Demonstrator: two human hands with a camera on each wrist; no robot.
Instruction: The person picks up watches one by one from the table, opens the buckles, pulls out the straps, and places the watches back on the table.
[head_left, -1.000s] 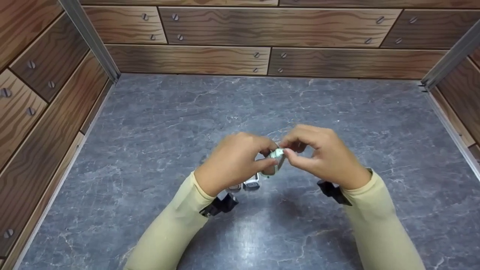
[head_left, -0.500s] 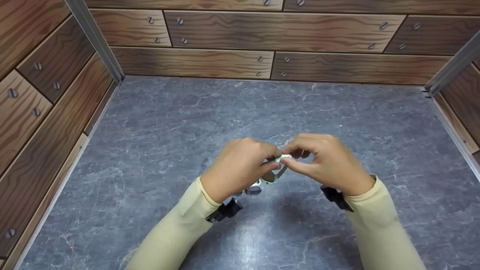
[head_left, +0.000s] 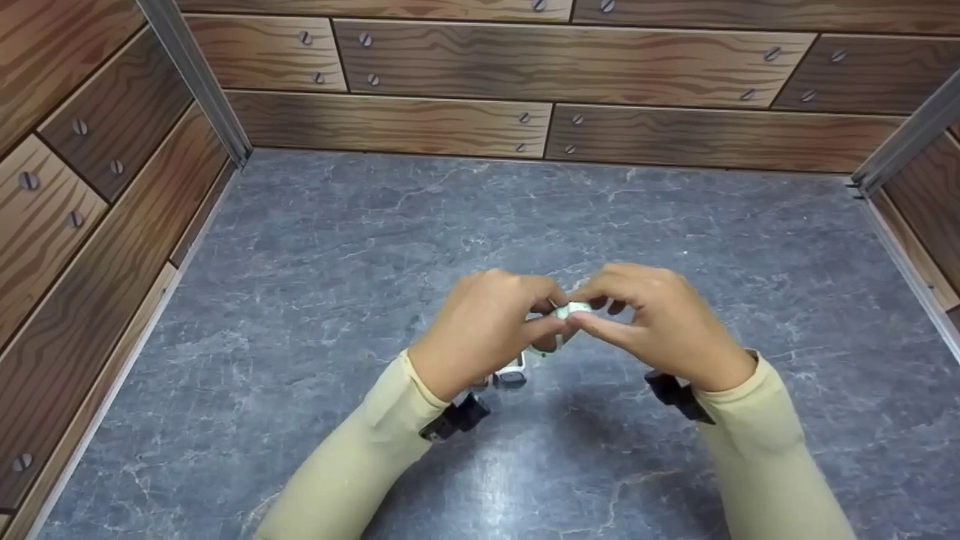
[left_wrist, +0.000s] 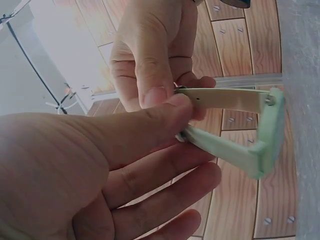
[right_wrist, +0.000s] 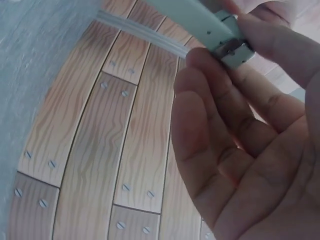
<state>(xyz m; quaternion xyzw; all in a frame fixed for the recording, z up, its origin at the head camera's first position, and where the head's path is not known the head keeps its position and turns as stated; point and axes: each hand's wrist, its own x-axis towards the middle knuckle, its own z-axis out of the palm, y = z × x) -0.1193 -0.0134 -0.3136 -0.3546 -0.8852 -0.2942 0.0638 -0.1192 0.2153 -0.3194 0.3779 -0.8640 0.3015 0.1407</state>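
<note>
A mint-green wristwatch (left_wrist: 271,132) is held up between the two hands, its strap bent into a loop. The left hand (head_left: 487,326) pinches the strap near the buckle with thumb and forefinger; its other fingers lie spread below in the left wrist view. From the other side the right hand (head_left: 660,322) pinches the strap end against the left fingertips. A metal buckle (right_wrist: 231,47) shows on the green strap (right_wrist: 195,20) in the right wrist view. The fingers hide how far the strap passes through the buckle.
On the grey marbled tabletop (head_left: 360,217), a white-framed watch-like item (head_left: 511,372) lies beneath the left hand, with part of another beside it, mostly hidden. Wood-patterned panels (head_left: 442,124) wall the back and sides. Black wrist cameras (head_left: 455,418) sit at both cuffs.
The head view has shifted slightly. Both hands have moved a little right and down in it, still gripping the watch strap, and the fingers have changed position slightly around the buckle.
</note>
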